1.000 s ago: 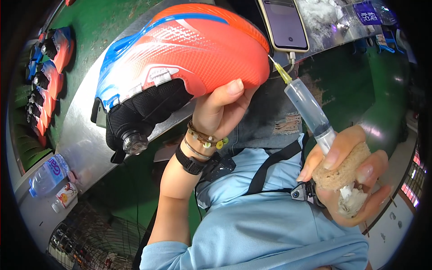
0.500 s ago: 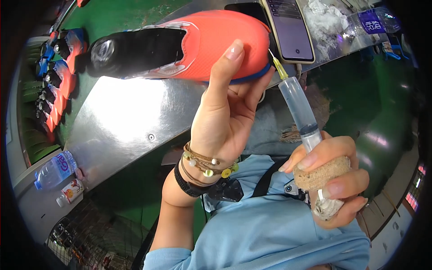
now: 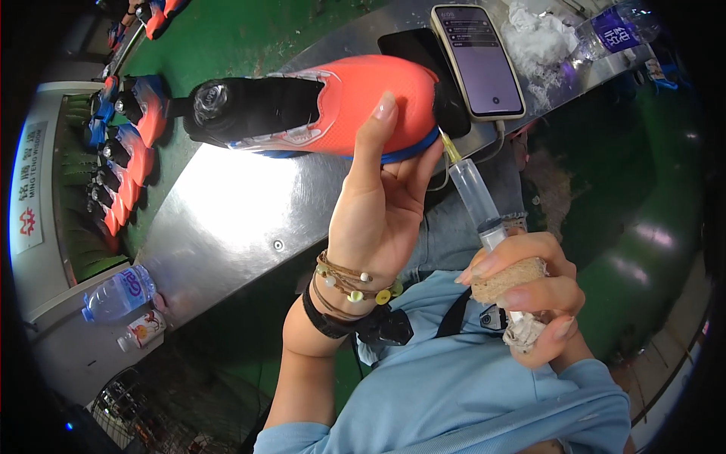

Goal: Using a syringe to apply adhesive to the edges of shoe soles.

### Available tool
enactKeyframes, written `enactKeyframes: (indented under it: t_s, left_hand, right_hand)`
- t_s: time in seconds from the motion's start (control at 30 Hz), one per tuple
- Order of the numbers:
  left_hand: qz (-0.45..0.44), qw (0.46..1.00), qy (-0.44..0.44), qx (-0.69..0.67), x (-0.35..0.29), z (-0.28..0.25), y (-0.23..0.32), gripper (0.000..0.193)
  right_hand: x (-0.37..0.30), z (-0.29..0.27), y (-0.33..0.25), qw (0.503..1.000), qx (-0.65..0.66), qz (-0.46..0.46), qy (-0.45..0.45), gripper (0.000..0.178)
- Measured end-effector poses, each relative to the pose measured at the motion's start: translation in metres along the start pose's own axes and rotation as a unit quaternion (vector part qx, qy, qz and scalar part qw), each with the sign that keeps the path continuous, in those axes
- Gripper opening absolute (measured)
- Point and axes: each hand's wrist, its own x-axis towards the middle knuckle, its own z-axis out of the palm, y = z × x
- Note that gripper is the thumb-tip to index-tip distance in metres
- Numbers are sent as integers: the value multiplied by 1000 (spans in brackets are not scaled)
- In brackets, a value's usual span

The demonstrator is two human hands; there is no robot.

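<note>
My left hand (image 3: 378, 189) grips an orange and black shoe (image 3: 386, 83) by the toe, thumb across the upper and fingers under the blue sole. A black form fills the shoe's opening, its heel end pointing left. In my right hand (image 3: 529, 295) is a syringe (image 3: 475, 193) with a yellow-hubbed needle, its tip meeting or very close to the sole edge at the toe. Clear liquid shows in the barrel. A tan foam-like pad (image 3: 508, 280) wraps the syringe's plunger end between my fingers, and whitish wrapping covers the thumb end.
A metal table (image 3: 227, 219) lies beneath the shoe. Behind the toe are a lit phone (image 3: 484, 68) with a cable and a dark phone (image 3: 420, 45). White fluff (image 3: 537, 38) and a plastic bottle (image 3: 616, 30) lie far right. More shoes (image 3: 132, 166) line a green rack at left, near a water bottle (image 3: 121, 291).
The needle tip has come to the toe's sole edge. The syringe has moved left in the view, while the shoe sits slightly lower and the whole view has shifted.
</note>
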Motion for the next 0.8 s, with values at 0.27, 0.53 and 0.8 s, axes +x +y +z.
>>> enactKeyframes:
  t_s: [0.27,0.53,0.8]
  left_hand:
    - [-103,983,-146,40,47,-57,94,49]
    - [412,861,296,48,115,-156,272,56]
    - [288,535,-19,794,7,-129,161,57]
  right_hand:
    - [3,-31,0,994,-40,-80,70,45]
    - [2,-64,4,980,-95,-67,160,44]
    - [21,-103,52,965,-101,-17,241,32]
